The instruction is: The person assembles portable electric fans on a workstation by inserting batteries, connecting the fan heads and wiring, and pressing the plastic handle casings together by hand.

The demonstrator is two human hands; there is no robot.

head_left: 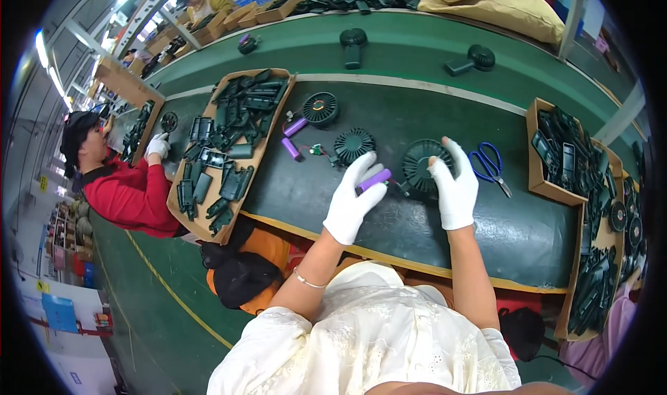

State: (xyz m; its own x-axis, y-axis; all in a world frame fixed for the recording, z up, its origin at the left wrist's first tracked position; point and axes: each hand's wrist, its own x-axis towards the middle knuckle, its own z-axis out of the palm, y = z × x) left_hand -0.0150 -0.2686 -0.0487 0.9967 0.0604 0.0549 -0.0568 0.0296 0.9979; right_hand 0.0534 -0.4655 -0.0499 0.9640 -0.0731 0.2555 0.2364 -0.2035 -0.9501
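Observation:
Between the thumb and fingers of my gloved left hand (349,204) is a purple cylindrical battery (375,180). My gloved right hand (456,195) grips the right rim of a round dark green fan head (418,171), its thumb on the slatted face. A short wire connector (401,187) shows between the battery and this fan head. Just beyond my left hand lies another slatted fan head (354,146), with a small circuit board (317,150) beside it. Farther back sits a fan head with copper coils (320,109), and two more purple batteries (295,127) lie near it.
Blue-handled pliers (488,166) lie right of my right hand. Cardboard trays of dark plastic casings stand at left (260,164) and right (556,192). Handheld fans (353,47) rest on the green conveyor (410,54) beyond. A co-worker in red (132,197) works at left.

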